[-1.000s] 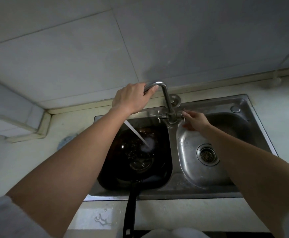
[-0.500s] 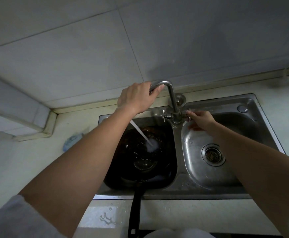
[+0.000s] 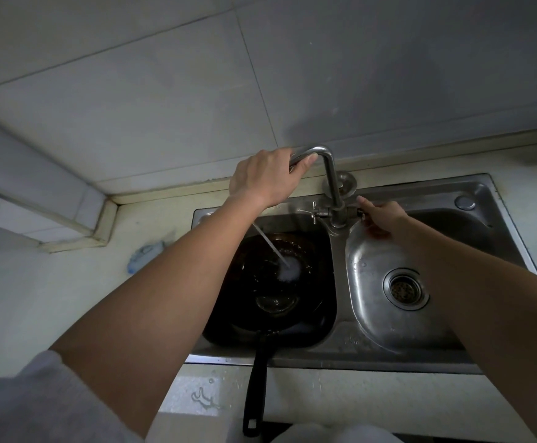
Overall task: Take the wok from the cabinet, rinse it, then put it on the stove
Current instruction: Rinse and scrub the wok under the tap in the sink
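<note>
Wok [image 3: 295,318], black and wet, sat in the left basin of the stainless double sink [image 3: 350,343], its long black handle [image 3: 256,385] reaching over the front rim and across the pale countertop [image 3: 69,298]. A thin stream of water [image 3: 268,246] fell at a slant into the pan and splashed white near its middle. The left hand [image 3: 262,179] was wrapped around the horizontal end of the faucet spout [image 3: 331,174]. The right hand [image 3: 383,215] reached to the base of the faucet, fingertips pinching the tap knob [image 3: 359,212] on its right side. The right basin held only its drain strainer [image 3: 406,287]. A small blue object [image 3: 144,255], too dim to identify, lay on the counter left of the sink, below the grey tiled wall [image 3: 196,91].
</note>
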